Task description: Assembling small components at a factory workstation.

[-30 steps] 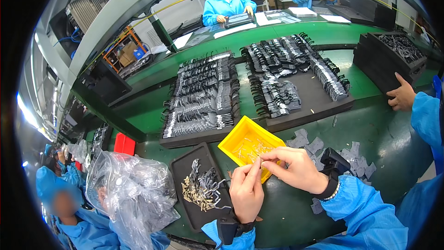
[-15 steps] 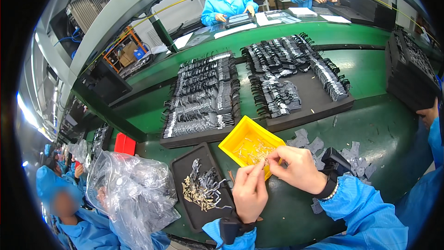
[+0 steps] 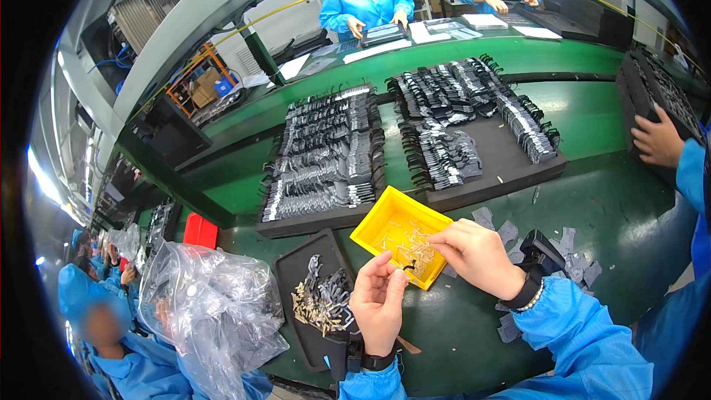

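Note:
My left hand [image 3: 378, 304] is closed in a loose pinch at the near side of the yellow bin [image 3: 361, 235], with a small black part [image 3: 409, 267] at its fingertips. Over the bin, the fingers of my right hand [image 3: 478, 255] are bunched together among thin pale brass-coloured pins [image 3: 416, 250]. Whether a pin is between those fingertips is too small to make out. Beside my left hand lies a black tray [image 3: 296, 258], holding a heap of brass-coloured pieces [image 3: 315, 311] and dark bent metal parts [image 3: 337, 289].
Behind the bin are two black foam trays [image 3: 507, 144] with rows of grey and black parts. Flat grey plates [image 3: 581, 267] are scattered right of my right wrist. A clear plastic bag [image 3: 211, 304] bulges at left, near a red bin [image 3: 200, 231]. A co-worker's hand [image 3: 659, 141] touches stacked trays [image 3: 644, 104].
My hands, together half a second ago, have moved apart. The right one has gone over the pins, the left toward me and leftward. At right, the co-worker's hand has risen along the stack.

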Demonstrator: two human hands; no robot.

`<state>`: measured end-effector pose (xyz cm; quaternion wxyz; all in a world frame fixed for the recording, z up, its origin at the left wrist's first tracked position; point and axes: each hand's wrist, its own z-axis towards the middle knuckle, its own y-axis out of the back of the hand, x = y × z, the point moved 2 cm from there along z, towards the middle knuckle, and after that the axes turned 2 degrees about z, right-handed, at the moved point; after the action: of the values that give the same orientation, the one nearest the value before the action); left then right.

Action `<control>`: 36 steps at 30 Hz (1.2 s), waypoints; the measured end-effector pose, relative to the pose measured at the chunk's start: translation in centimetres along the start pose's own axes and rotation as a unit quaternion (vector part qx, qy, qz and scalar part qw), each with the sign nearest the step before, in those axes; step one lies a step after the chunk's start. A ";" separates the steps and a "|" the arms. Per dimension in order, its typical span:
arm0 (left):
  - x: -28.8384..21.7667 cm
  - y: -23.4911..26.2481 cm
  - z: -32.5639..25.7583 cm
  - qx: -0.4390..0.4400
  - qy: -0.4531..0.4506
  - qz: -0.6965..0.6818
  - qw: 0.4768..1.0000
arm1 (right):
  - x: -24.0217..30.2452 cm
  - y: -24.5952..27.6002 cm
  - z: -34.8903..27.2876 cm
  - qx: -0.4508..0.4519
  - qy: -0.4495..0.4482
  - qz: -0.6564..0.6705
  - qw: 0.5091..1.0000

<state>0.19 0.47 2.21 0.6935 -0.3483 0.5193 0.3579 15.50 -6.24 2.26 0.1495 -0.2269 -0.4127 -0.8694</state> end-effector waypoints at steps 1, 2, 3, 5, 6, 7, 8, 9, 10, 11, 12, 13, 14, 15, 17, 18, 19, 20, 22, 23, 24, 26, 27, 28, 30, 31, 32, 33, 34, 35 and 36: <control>0.1 0.0 0.0 0.001 0.000 -0.001 1.000 | -0.1 0.3 0.0 -0.003 -0.024 0.030 0.999; 0.2 -0.1 0.0 0.005 0.000 -0.006 1.000 | -0.2 0.5 0.0 -0.005 -0.048 0.060 0.997; 0.3 -0.2 0.0 0.010 0.000 -0.011 1.000 | 0.0 0.9 0.1 -0.006 -0.048 0.059 0.997; 0.5 -0.2 -0.1 0.015 0.004 -0.008 1.000 | 0.5 1.3 0.3 -0.007 -0.082 0.118 0.990; 0.6 -0.2 -0.1 0.020 0.007 -0.004 1.000 | 1.0 1.6 0.4 -0.007 -0.082 0.118 0.990; 0.6 -0.3 -0.1 0.019 0.007 -0.004 1.000 | 1.7 1.8 0.5 -0.020 -0.057 0.161 0.985; 0.6 -0.4 -0.2 0.021 0.000 0.008 1.000 | 2.2 2.0 0.5 -0.033 -0.032 0.203 0.978; 0.5 -0.5 -0.2 0.023 -0.008 0.021 0.999 | 2.6 2.0 0.5 -0.036 -0.004 0.189 0.981; 0.6 -0.6 -0.3 0.023 -0.008 0.021 0.999 | 2.8 2.0 0.5 -0.036 -0.004 0.188 0.981; 0.6 -0.6 -0.3 0.021 -0.036 0.058 0.997 | 3.0 2.1 0.5 -0.030 0.010 0.164 0.986; 0.6 -0.7 -0.4 0.019 -0.065 0.095 0.993 | 3.2 2.1 0.4 -0.024 0.024 0.140 0.990; 0.7 -0.8 -0.5 0.019 -0.066 0.094 0.993 | 3.1 2.0 0.3 -0.012 0.021 0.128 0.991; 0.7 -0.9 -0.6 0.014 -0.114 0.152 0.982 | 3.0 1.9 0.3 -0.012 0.022 0.127 0.992; 0.7 -1.0 -0.7 0.009 -0.162 0.209 0.964 | 2.9 1.9 0.3 -0.016 0.023 0.117 0.993; 0.3 -1.3 -0.7 0.006 -0.199 0.237 0.951 | 2.8 1.9 0.3 -0.020 0.023 0.106 0.994; 0.0 -1.4 -0.8 0.003 -0.235 0.264 0.936 | 2.8 1.9 0.3 -0.019 0.019 0.105 0.994; 0.1 -1.4 -0.8 0.003 -0.235 0.264 0.935 | 2.9 1.9 0.3 -0.017 0.015 0.106 0.994; 0.1 -1.3 -0.7 -0.001 -0.239 0.266 0.934 | 2.9 1.9 0.3 -0.017 0.015 0.106 0.994; 0.3 -1.2 -0.7 -0.005 -0.244 0.267 0.932 | 2.9 1.8 0.2 -0.008 0.012 0.098 0.995; 0.3 -1.3 -0.7 -0.001 -0.264 0.285 0.921 | 2.9 1.8 0.2 -0.008 0.012 0.098 0.995; 0.3 -1.3 -0.7 0.004 -0.285 0.303 0.910 | 3.0 1.8 0.1 -0.008 0.017 0.087 0.996; 0.4 -1.4 -0.7 0.009 -0.300 0.318 0.899 | 3.1 1.9 0.0 -0.009 0.023 0.076 0.997; 0.4 -1.4 -0.8 0.015 -0.314 0.333 0.889 | 3.2 1.9 0.0 -0.003 0.025 0.099 0.995; 0.2 -1.4 -0.8 0.014 -0.314 0.333 0.889 | 3.3 1.8 0.0 0.004 0.028 0.122 0.992; 0.0 -1.3 -0.7 0.007 -0.272 0.334 0.903 | 3.5 2.2 0.3 -0.019 0.038 0.183 0.982; 0.0 -1.3 -0.7 0.005 -0.272 0.335 0.902 | 3.6 2.3 0.4 -0.040 0.049 0.246 0.967; 0.3 -1.1 -0.5 -0.008 -0.215 0.280 0.935 | 3.5 2.3 0.4 -0.039 0.049 0.247 0.967; 0.6 -0.9 -0.4 -0.021 -0.157 0.224 0.962 | 3.1 2.5 0.2 -0.081 -0.007 0.253 0.964; 0.5 -0.7 -0.3 -0.021 -0.158 0.224 0.962 | 2.7 2.9 -0.1 -0.124 -0.064 0.258 0.956; 0.6 -0.4 0.0 -0.010 -0.118 0.161 0.980 | 1.9 2.7 -0.1 -0.128 -0.065 0.211 0.967; 0.8 -0.1 0.2 0.001 -0.077 0.098 0.992 | 1.2 2.2 0.1 -0.128 -0.064 0.212 0.967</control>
<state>0.49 0.71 1.50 0.6935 -0.2668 0.4958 0.4494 15.51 -7.60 4.33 0.2729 -0.3814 -0.2488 -0.8474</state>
